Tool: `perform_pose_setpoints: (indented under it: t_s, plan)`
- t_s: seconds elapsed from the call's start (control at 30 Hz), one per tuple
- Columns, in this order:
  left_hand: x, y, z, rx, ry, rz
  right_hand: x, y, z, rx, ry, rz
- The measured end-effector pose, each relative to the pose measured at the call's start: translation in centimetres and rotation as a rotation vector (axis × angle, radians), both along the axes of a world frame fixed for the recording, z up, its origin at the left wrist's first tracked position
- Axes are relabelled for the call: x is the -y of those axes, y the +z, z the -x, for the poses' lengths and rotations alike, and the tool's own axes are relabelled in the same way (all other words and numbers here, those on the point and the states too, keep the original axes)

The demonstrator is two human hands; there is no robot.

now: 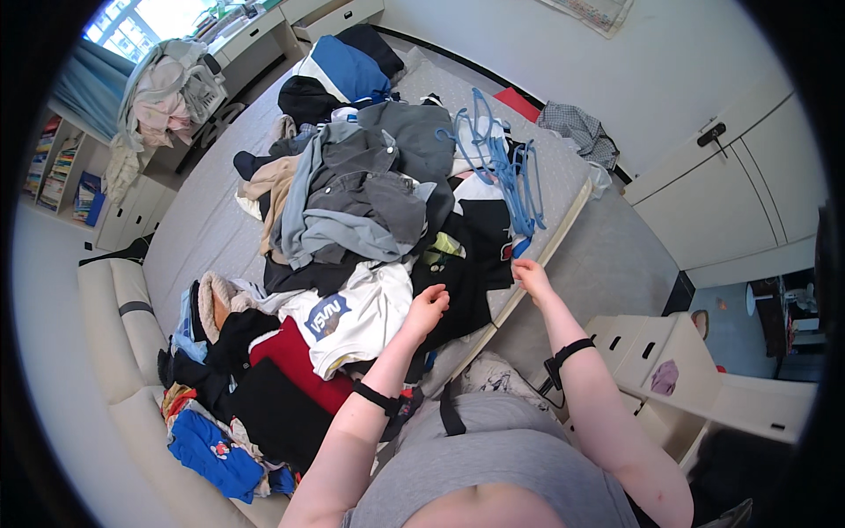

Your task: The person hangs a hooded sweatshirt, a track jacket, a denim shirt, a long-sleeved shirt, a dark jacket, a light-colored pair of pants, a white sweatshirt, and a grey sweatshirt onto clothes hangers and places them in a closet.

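My left hand [428, 309], fingers curled, is over a black garment [462, 290] with a small print. Whether it grips any cloth cannot be made out. Beside the bed's edge, my right hand [532, 277] has thumb and fingers close together, near the lower corner of a black-and-white top [485, 224]. I cannot tell if it pinches anything. Several blue plastic hangers [508, 175] lie just beyond that hand, on top of clothes. Left of my left hand is a white T-shirt [370, 297] with a blue print. Dark grey denim [370, 198] and a grey-blue garment [353, 234] top the heap.
The clothes lie on a bed mattress [198, 198]. More clothing, including a blue T-shirt [214, 452], covers part of a cream sofa [122, 356]. Low cabinets with drawers [634, 350] stand at my right. A checked cloth [577, 129] lies beyond the bed by the wall.
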State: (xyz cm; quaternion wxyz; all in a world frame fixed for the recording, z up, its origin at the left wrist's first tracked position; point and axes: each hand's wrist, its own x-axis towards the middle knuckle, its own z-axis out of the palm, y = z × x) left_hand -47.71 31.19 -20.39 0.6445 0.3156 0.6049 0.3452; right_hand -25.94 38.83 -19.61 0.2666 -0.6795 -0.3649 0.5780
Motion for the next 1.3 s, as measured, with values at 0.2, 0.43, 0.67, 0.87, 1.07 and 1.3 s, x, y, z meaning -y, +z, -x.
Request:
perform_pose_setpoints:
  t_s: [0.2,0.43,0.67,0.87,1.07,1.3]
  plan:
    - [-7.1,-2.2,-2.6,-0.040,0.046,0.006,-11.3,-6.1,-2.9,0.089,0.034,-0.115]
    - [-11.6,-3.3,-1.4,-0.443,0.111,-0.132,-21.9,-7.9,0.9,0.358,0.427,-0.301]
    - [-15.2,-2.5,1.5,-1.017,0.114,-0.238,-29.5,-9.7,7.1,0.575,0.582,-0.382]
    - [-17.0,-4.6,3.6,-1.062,0.105,-0.131,-33.2,-10.8,11.5,0.664,0.599,-0.342]
    - [-16.3,-5.8,6.3,-1.364,0.017,-0.093,-34.1,-11.5,12.7,0.856,0.668,-0.277]
    - [-14.4,-5.9,9.8,-1.339,-0.116,-0.021,-28.3,-11.7,13.6,0.663,0.576,-0.445]
